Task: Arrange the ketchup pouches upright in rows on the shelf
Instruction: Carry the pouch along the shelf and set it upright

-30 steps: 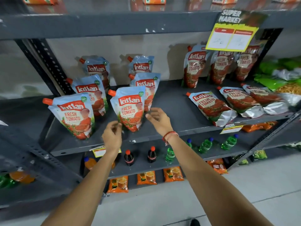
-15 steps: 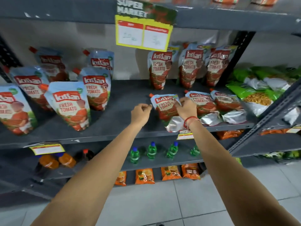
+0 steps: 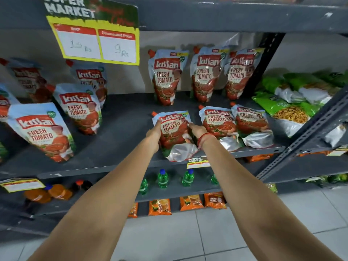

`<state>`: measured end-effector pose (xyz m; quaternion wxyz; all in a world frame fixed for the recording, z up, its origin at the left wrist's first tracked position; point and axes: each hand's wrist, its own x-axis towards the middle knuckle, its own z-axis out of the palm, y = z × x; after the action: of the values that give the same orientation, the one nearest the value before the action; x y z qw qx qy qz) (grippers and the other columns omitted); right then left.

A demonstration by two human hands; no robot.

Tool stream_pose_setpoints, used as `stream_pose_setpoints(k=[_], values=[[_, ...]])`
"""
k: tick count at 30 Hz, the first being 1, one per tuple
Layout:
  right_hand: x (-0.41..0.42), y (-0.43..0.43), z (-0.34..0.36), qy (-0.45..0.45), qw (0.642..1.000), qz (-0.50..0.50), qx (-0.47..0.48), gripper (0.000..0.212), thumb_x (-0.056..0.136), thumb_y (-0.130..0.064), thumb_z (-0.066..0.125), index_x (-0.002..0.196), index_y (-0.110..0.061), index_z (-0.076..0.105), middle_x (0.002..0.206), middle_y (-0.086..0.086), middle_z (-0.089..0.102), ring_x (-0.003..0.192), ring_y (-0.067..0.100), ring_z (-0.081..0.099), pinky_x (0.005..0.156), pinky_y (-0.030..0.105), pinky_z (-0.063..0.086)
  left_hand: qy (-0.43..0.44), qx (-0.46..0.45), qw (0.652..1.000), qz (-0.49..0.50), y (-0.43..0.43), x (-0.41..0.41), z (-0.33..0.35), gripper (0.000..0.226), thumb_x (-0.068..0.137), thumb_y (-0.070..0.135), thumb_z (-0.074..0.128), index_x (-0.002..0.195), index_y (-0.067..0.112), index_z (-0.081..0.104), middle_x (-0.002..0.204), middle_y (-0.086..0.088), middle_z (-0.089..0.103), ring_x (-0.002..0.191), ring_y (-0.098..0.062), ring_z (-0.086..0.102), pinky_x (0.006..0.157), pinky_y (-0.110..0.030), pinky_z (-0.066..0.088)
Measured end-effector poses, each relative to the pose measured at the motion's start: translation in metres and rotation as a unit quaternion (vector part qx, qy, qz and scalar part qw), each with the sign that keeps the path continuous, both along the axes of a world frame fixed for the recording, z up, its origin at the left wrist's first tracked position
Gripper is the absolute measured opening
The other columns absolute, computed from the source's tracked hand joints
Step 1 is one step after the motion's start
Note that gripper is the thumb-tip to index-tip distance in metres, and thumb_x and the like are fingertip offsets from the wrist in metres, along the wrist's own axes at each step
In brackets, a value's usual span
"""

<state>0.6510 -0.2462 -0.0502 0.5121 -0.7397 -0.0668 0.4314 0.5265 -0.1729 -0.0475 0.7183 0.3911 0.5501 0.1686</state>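
Grey metal shelf [image 3: 122,127] against pale wall, over tiled floor [image 3: 188,240].

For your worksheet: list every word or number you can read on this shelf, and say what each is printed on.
"SUPER MARKET": hanging price sign.
"10 Rs", "9 Rs": handwritten on that sign; its red headings are blurred.
"Kissan FRESH TOMATO": held pouch and the other ketchup pouches.
"SUPER MARKET": small shelf-edge tag; the rest is unreadable.

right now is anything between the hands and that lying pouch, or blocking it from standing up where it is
Nothing visible. The left hand and right hand already grip the sides of the lying pouch. The shelf is bare to its left; behind it an upright pouch stands apart; another flat pouch lies close on its right.
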Motion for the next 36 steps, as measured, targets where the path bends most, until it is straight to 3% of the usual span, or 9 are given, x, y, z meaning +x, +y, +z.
stream_pose_setpoints(k=[5,10,14,19,21,24,29,32,36], values=[[-0.002,0.002,-0.003,0.009,1.000,-0.005,0.025,0.053,0.092,-0.038,0.052,0.126,0.003,0.048,0.121,0.017,0.062,0.104,0.032,0.061,0.079,0.036,0.047,-0.015,0.018,1.000,0.010,0.004,0.002,0.016,0.071,0.078,0.060,0.057,0.124,0.006,0.053,0.120,-0.012,0.065,0.100,-0.029,0.064,0.076,-0.038,0.051],[-0.004,0.010,0.011,-0.036,0.989,-0.041,0.137,0.042,0.092,-0.035,0.052,0.112,0.001,0.061,0.119,0.020,0.065,0.104,0.034,0.064,0.094,0.044,0.051,-0.057,0.179,0.982,0.010,0.013,0.005,0.049,0.039,0.092,0.037,0.051,0.113,0.006,0.063,0.110,-0.010,0.068,0.079,-0.016,0.064,0.061,-0.024,0.047],[-0.004,0.010,0.034,-0.113,0.970,-0.038,0.213,0.038,0.093,-0.034,0.051,0.116,-0.004,0.058,0.113,0.012,0.066,0.096,0.022,0.062,0.081,0.031,0.052,-0.029,0.325,0.945,0.014,0.022,0.001,0.058,0.033,0.094,0.034,0.048,0.098,0.008,0.068,0.100,-0.007,0.070,0.087,-0.016,0.063,0.066,-0.019,0.047],[-0.002,0.011,0.040,-0.173,0.945,0.016,0.277,0.030,0.094,-0.016,0.053,0.119,0.002,0.055,0.119,0.015,0.063,0.104,0.021,0.061,0.073,0.012,0.053,-0.039,0.387,0.918,0.072,0.023,-0.010,0.038,0.029,0.094,0.033,0.049,0.084,0.009,0.061,0.070,0.008,0.058,0.065,-0.002,0.052,0.049,-0.004,0.040],[-0.001,0.012,0.039,-0.191,0.941,0.035,0.279,0.030,0.093,-0.015,0.054,0.117,0.003,0.056,0.118,0.016,0.064,0.103,0.021,0.061,0.074,0.014,0.055,-0.057,0.399,0.911,0.091,0.024,-0.014,0.031,0.026,0.093,0.033,0.051,0.085,0.010,0.061,0.072,0.010,0.059,0.069,-0.001,0.054,0.056,-0.006,0.043],[0.002,0.009,0.039,-0.211,0.938,0.036,0.274,0.028,0.090,-0.016,0.058,0.112,0.001,0.058,0.115,0.020,0.066,0.102,0.023,0.064,0.087,0.036,0.056,-0.069,0.409,0.902,0.117,0.017,-0.013,0.028,0.026,0.093,0.030,0.052,0.090,0.007,0.063,0.076,0.008,0.062,0.070,0.001,0.056,0.058,-0.003,0.044],[0.023,-0.011,0.050,-0.259,0.929,0.014,0.264,0.030,0.086,-0.020,0.065,0.106,0.001,0.060,0.083,0.005,0.065,0.076,0.010,0.062,0.067,0.017,0.050,-0.048,0.451,0.848,0.273,-0.018,-0.010,0.015,0.025,0.089,0.017,0.056,0.105,-0.002,0.057,0.101,-0.007,0.056,0.079,0.001,0.054,0.070,-0.002,0.043],[0.056,-0.029,0.051,-0.320,0.927,-0.029,0.195,0.031,0.085,-0.022,0.065,0.106,0.001,0.062,0.092,0.013,0.066,0.086,0.018,0.060,0.084,0.031,0.051,-0.053,0.511,0.846,0.144,-0.061,0.007,0.001,0.011,0.087,0.015,0.052,0.093,0.007,0.057,0.094,-0.005,0.058,0.080,-0.004,0.055,0.074,-0.015,0.045],[0.096,-0.054,0.031,-0.368,0.926,0.032,-0.074,0.041,0.086,-0.030,0.060,0.115,-0.001,0.058,0.117,0.020,0.064,0.109,0.034,0.059,0.094,0.037,0.047,-0.041,0.469,0.877,-0.098,-0.092,0.053,0.001,0.012,0.089,0.010,0.054,0.096,0.010,0.063,0.097,-0.010,0.066,0.089,-0.021,0.061,0.081,-0.019,0.047]])
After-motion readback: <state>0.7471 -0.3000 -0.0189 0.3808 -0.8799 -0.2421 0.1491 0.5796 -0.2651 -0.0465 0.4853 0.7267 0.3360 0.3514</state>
